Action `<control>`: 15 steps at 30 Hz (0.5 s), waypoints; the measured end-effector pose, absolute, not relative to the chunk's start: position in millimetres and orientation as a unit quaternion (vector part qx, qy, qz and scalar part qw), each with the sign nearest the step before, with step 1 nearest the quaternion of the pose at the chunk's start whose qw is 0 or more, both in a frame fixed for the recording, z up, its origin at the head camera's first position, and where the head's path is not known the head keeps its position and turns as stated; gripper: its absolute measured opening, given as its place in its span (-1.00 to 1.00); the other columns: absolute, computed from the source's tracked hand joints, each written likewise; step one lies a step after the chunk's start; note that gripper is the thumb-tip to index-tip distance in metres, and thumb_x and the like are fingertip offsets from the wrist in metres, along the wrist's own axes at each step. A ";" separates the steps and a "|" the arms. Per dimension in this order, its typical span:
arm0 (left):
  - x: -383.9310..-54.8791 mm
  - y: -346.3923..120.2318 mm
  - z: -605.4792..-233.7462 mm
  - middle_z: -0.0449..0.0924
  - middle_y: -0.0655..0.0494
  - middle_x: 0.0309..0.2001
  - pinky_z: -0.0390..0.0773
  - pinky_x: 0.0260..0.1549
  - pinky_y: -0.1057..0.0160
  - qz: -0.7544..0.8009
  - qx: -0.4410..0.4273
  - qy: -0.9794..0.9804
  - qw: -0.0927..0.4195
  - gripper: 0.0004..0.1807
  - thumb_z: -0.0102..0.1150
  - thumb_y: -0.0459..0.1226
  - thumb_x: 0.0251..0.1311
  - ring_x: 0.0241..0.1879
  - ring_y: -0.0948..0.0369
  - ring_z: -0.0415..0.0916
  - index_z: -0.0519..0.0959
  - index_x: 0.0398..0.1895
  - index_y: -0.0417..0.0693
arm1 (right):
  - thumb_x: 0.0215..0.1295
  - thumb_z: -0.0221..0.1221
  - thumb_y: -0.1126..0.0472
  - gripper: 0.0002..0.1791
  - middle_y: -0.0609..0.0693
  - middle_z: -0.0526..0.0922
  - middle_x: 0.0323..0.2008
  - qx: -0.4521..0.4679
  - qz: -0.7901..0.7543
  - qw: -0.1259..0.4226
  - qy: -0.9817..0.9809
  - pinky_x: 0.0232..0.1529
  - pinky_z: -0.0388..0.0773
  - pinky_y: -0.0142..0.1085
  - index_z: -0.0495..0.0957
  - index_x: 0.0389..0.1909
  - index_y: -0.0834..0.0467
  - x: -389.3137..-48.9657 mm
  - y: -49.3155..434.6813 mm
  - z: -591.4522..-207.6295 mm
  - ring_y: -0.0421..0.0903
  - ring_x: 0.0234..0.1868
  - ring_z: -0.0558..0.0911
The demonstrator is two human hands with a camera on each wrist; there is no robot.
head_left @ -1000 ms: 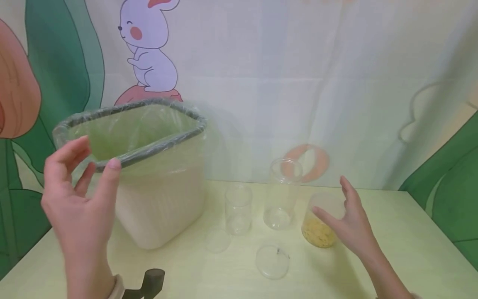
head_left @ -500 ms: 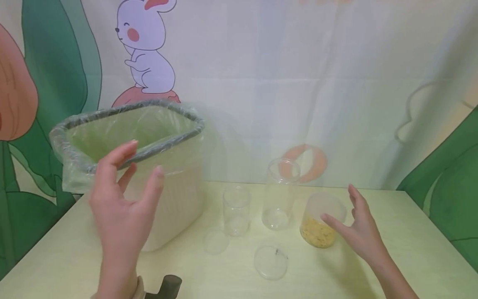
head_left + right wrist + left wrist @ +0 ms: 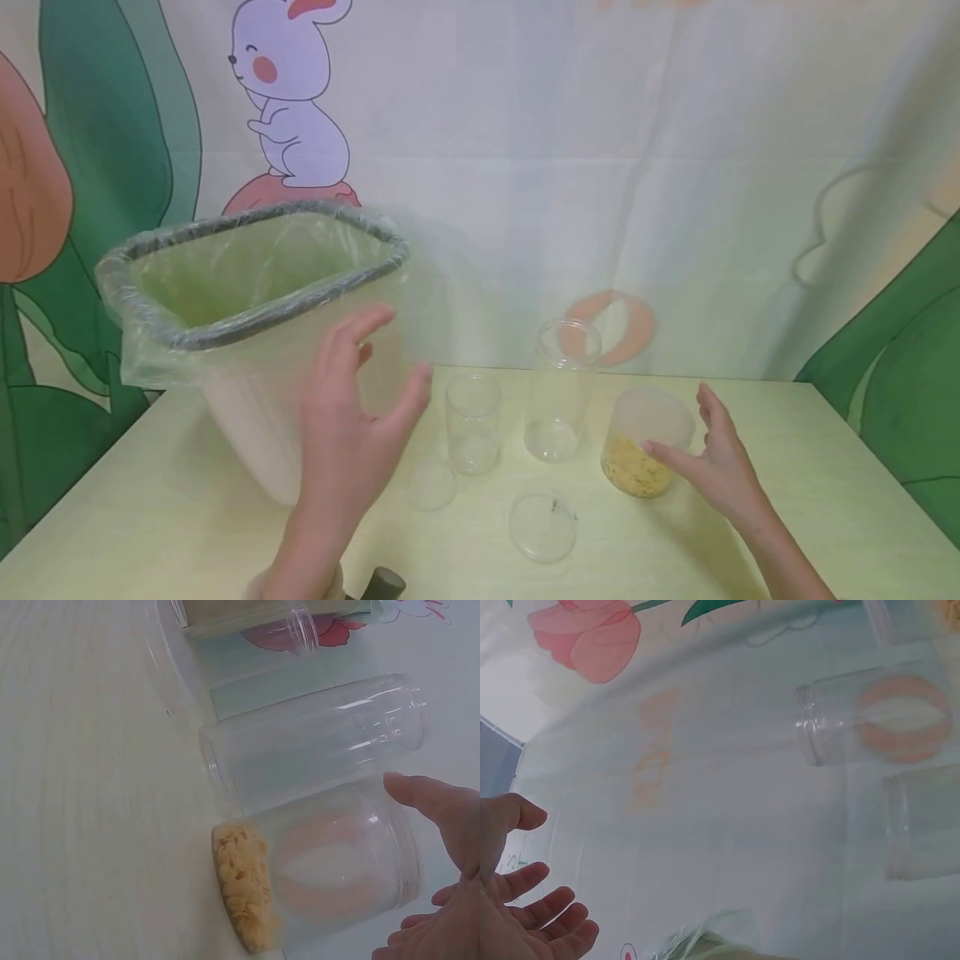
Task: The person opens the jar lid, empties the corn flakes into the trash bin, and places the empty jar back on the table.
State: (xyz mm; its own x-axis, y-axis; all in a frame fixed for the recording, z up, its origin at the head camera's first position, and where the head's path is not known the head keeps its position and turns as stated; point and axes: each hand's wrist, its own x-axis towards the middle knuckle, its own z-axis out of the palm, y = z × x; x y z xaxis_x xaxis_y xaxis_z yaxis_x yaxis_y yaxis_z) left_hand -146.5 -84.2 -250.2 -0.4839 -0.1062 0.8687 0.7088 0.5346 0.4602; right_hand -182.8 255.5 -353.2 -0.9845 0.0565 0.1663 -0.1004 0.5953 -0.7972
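Observation:
My left hand (image 3: pixel 356 425) hovers in front of the bin with thumb and fingers spread and nothing between them. The left wrist view shows its loosely bent fingers (image 3: pixel 544 907) away from the jars. Beside a wide clear jar (image 3: pixel 637 468) with yellow flakes in its bottom is my right hand (image 3: pixel 712 467), thumb and fingers apart. In the right wrist view its thumb is right by the jar's rim. To the left stand a tall clear jar (image 3: pixel 555 417) and a shorter clear jar (image 3: pixel 474 433), both upright and see-through, with no contents showing.
A pale bin (image 3: pixel 247 417) lined with a clear bag stands at the left, its dark rim (image 3: pixel 262 312) above the table. Two round clear lids, a smaller lid (image 3: pixel 432 486) and a larger lid (image 3: pixel 542 527), lie in front of the jars. A printed curtain (image 3: pixel 487 167) hangs behind.
My left hand has moved right and down from beside the bin's rim to in front of the bin. The right hand has shifted slightly right and down next to the flake jar.

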 end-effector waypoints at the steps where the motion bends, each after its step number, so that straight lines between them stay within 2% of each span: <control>1: -147.3 -81.1 -252.1 0.50 -0.07 -0.03 0.43 -0.05 0.11 -0.437 -0.209 -0.743 0.463 -0.51 0.27 -0.45 -0.11 0.01 0.07 0.41 0.45 0.00 -0.25 | 0.03 0.31 0.05 0.22 0.38 -0.28 0.36 0.010 0.452 0.081 -0.888 0.21 -0.02 0.23 -0.44 0.37 0.30 -183.7 256.7 -354.6 0.33 0.34 -0.16; 5: -150.1 -68.1 -260.3 0.48 -0.03 -0.01 0.42 -0.07 0.15 -0.427 -0.225 -0.755 0.444 -0.52 0.28 -0.40 -0.09 0.03 0.11 0.40 0.45 0.00 -0.22 | 0.01 0.33 0.05 0.24 0.39 -0.26 0.36 0.003 0.458 0.059 -0.887 0.20 -0.02 0.24 -0.45 0.37 0.28 -186.6 259.9 -360.1 0.36 0.33 -0.13; 11: -152.4 -45.4 -276.3 0.47 0.01 0.02 0.37 0.02 0.12 -0.402 -0.245 -0.777 0.417 -0.51 0.28 -0.31 -0.07 0.07 0.11 0.37 0.44 0.01 -0.17 | -0.01 0.34 0.05 0.26 0.40 -0.26 0.36 -0.007 0.455 0.029 -0.890 0.15 0.02 0.29 -0.48 0.37 0.27 -190.8 261.1 -365.5 0.45 0.28 -0.07; 15: -153.7 -28.6 -287.9 0.46 0.03 0.00 0.41 0.00 0.14 -0.390 -0.263 -0.789 0.395 -0.51 0.29 -0.28 -0.08 0.06 0.13 0.37 0.43 0.00 -0.16 | 0.01 0.32 0.05 0.26 0.45 -0.26 0.33 -0.015 0.453 0.007 -0.892 0.10 0.07 0.32 -0.51 0.36 0.27 -193.0 262.0 -369.1 0.51 0.24 -0.06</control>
State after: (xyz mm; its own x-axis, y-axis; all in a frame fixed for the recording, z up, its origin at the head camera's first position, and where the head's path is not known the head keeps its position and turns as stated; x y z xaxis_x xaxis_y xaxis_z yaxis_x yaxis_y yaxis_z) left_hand -153.7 -28.6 -287.9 -0.5498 0.1076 0.8283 0.7235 0.5571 0.4078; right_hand -193.0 262.0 -369.1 -0.9994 0.0333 -0.0022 0.0214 0.5897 -0.8073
